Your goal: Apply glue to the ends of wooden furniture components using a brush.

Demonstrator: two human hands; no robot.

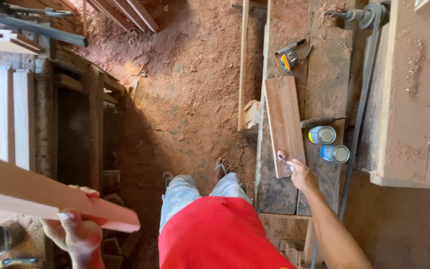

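Note:
My left hand (75,230) grips the near end of a long reddish wooden board (36,194), which runs off to the left edge of the head view. My right hand (300,173) reaches to the workbench and holds a small crumpled pale piece (281,158), maybe sandpaper or a rag, against the near end of a short wooden plank (284,124). That plank lies lengthwise on the dusty bench (274,189). Two open tins (322,134) (335,153) stand just right of the plank, close to my right hand.
A tape measure (289,60) and a pen-like tool (289,47) lie farther up the bench. A dark chisel-like tool (322,121) rests beside the tins. Timber frames (75,129) stand at left; sawdust covers the floor (190,99). A heavy beam (419,99) lies at right.

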